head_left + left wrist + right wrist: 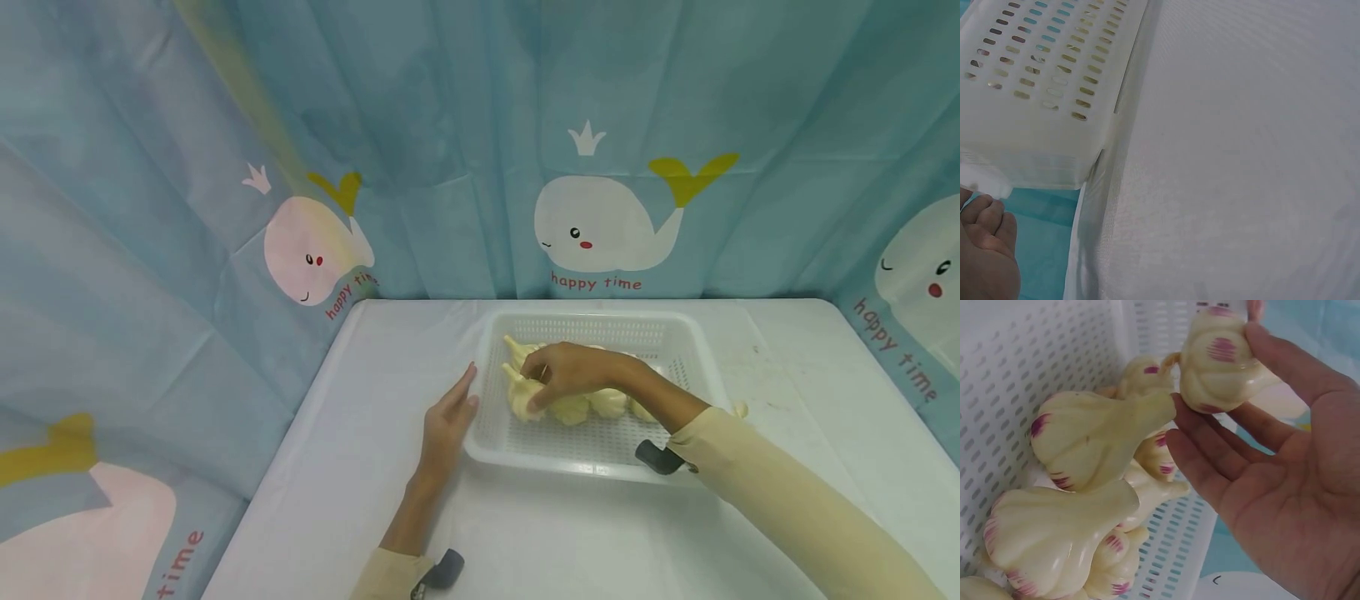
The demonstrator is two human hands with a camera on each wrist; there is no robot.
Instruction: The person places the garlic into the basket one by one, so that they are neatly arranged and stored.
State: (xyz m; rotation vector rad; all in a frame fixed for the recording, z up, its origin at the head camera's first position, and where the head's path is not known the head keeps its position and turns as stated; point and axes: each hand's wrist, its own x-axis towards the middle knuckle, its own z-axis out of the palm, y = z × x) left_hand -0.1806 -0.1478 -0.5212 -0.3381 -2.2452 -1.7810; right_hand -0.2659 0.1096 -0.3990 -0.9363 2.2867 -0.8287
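A white perforated plastic basket (543, 463) holds several cream garlic bulbs (572, 410) with purple streaks, glossy like models. Over its left part, my right hand (573, 368) pinches one garlic bulb (1210, 378) between thumb and fingertips. In the right wrist view that bulb is raised beside the others, its stem pointing toward the palm. My left hand (447, 427) touches the basket's left rim, thumb and index finger extended. Low in the left wrist view, the same hand's fingers (990, 219) lie slightly bent at the rim.
A white cloth covers the table (360, 467). Blue curtains (450, 233) with whale prints enclose the back and sides. A small pale tip (741, 409) shows past the right sleeve, outside the basket; the rest of it is hidden.
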